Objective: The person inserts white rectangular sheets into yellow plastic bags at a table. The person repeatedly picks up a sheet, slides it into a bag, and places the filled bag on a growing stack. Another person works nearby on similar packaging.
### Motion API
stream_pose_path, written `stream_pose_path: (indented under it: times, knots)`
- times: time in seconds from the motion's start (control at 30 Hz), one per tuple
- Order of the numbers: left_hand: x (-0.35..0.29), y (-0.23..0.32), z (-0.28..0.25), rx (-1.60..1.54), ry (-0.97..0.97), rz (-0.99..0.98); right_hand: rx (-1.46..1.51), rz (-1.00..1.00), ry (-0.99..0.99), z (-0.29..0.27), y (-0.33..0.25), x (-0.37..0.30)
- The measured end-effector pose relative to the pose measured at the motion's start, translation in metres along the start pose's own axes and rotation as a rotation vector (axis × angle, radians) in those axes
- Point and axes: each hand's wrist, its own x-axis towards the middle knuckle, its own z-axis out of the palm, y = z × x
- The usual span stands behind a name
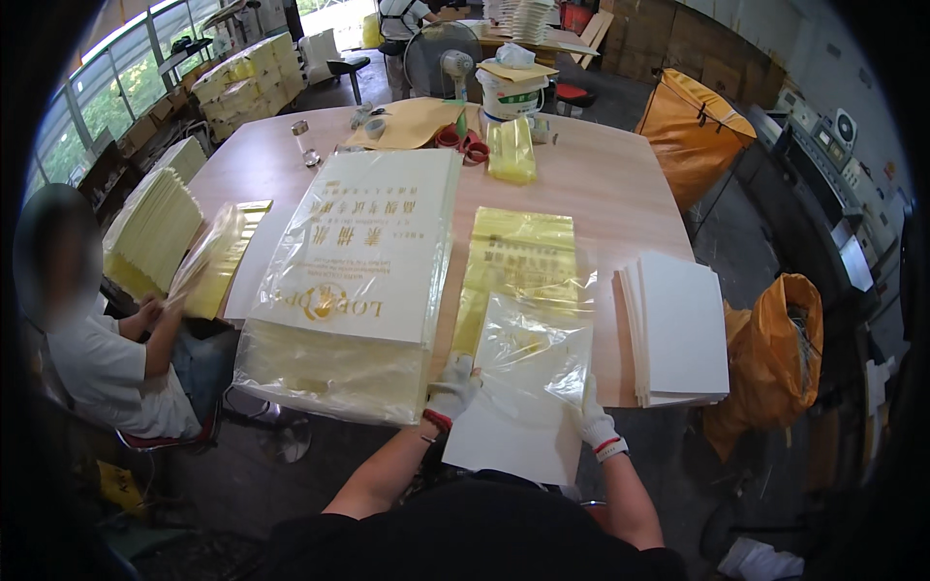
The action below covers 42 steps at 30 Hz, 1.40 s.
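Note:
A stack of white paper [513, 441] lies at the table's near edge in front of me, its far part inside a clear plastic bag [538, 329]. My left hand [452, 389], in a white glove, is closed at the left edge of the bag's mouth. On the opposite edge, my gloved right hand [594, 422] grips the bag along the paper's side; its fingertips are partly hidden. Beyond it lie flat yellow-printed plastic bags [523, 242]. Left of my hands rests a large pile of bagged paper packs [378, 261] with gold print.
White sheets [683, 329] are stacked at the right of the table [620, 184]. Red-handled scissors [463, 143], a yellow roll [511, 150] and a white bucket [509, 95] are at the far side. A co-worker [126, 358] handles a bag on the left. Orange sacks [775, 349] stand right.

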Motion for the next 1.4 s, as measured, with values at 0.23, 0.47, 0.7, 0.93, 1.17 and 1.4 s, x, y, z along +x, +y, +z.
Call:
stream_pose_path:
  times: [0.23,0.47,0.7,0.93,1.17,1.4]
  knots:
    - [-0.058,0.03,-0.048,0.041,-0.293,-0.061,0.243,0.0,-0.034,0.008,-0.01,-0.077]
    - [-0.14,-0.022,-0.004,-0.928,-0.504,-0.332,-0.015,-0.507,0.073,0.007,-0.014,-0.15]
    - [-0.092,-0.012,-0.016,-0.348,-0.1,0.0,0.133,-0.231,-0.121,-0.009,0.009,-0.125]
    - [-0.033,0.117,-0.079,-0.484,-0.276,0.516,1.436,0.267,-0.055,0.038,0.023,-0.061]
    - [-0.058,0.088,-0.197,-0.716,0.488,0.528,1.366,-0.362,-0.135,-0.032,-0.157,-0.021]
    - [-0.023,-0.038,-0.263,-0.704,0.911,-0.047,1.091,-0.309,-0.909,-0.013,-0.278,-0.038]
